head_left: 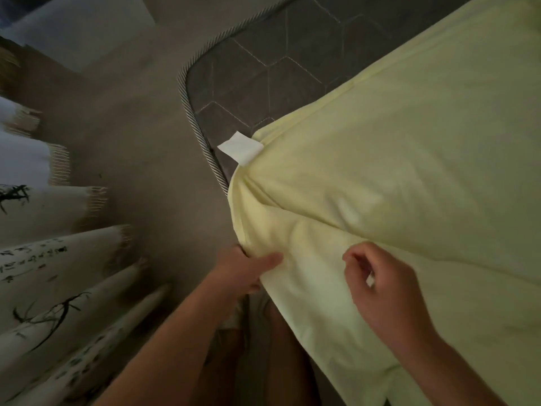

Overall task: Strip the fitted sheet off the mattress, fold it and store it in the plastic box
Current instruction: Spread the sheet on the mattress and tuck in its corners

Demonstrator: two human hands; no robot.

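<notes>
Covering the right and near part of the view, one pale yellow fitted sheet point(409, 171) is seen, smooth and softly creased, with the far left corner of one mattress point(278, 54) left bare. That corner is quilted dark grey in stitched hexagons, rounded, and bound by a striped cord. Open grey-brown floor point(131, 127) is left between the mattress edge and several pale fringed cloth folds point(44, 288), printed with ink branches, at the left. Two hands are held apart. The sheet's near left edge is gripped by the left hand point(246, 273), thumb on top. The right hand point(386, 288) is curled upon the sheet, though a pinch cannot be confirmed. One white rectangular label point(241, 148) is seen at the sheet's edge.
</notes>
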